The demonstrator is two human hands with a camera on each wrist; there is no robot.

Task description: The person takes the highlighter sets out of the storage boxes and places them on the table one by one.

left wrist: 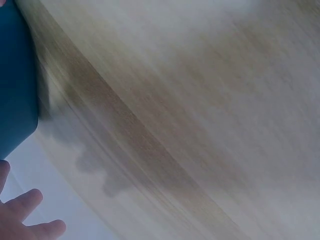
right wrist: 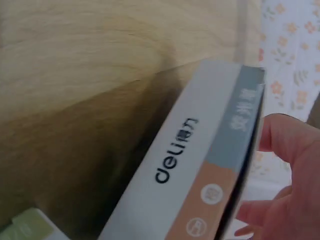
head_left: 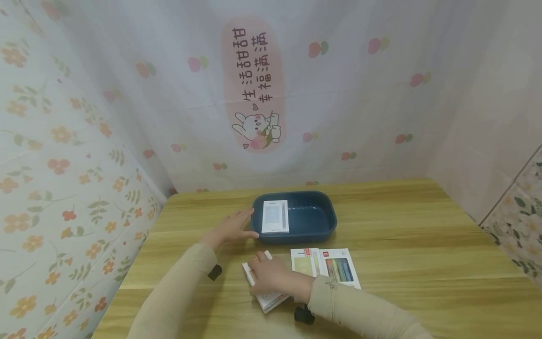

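My right hand (head_left: 273,275) grips a white deli highlighter box (head_left: 271,302) low over the table, left of two other boxes. In the right wrist view, the highlighter box (right wrist: 185,165) shows its printed side with grey and orange patches. My left hand (head_left: 230,230) is at the left end of a dark blue plastic basin (head_left: 313,239), fingers spread along its rim. Inside the basin's left half leans a white box (head_left: 275,216) with a pale blue window. The left wrist view catches the basin's side (left wrist: 17,85) and several extended fingers (left wrist: 25,205).
Near the right forearm lie a white box with a yellow panel (head_left: 302,263) and a white box with coloured sticks in its window (head_left: 340,268). The wood-grain table (head_left: 402,245) meets a printed curtain (head_left: 338,94) at the back, with a floral curtain (head_left: 59,188) on the left.
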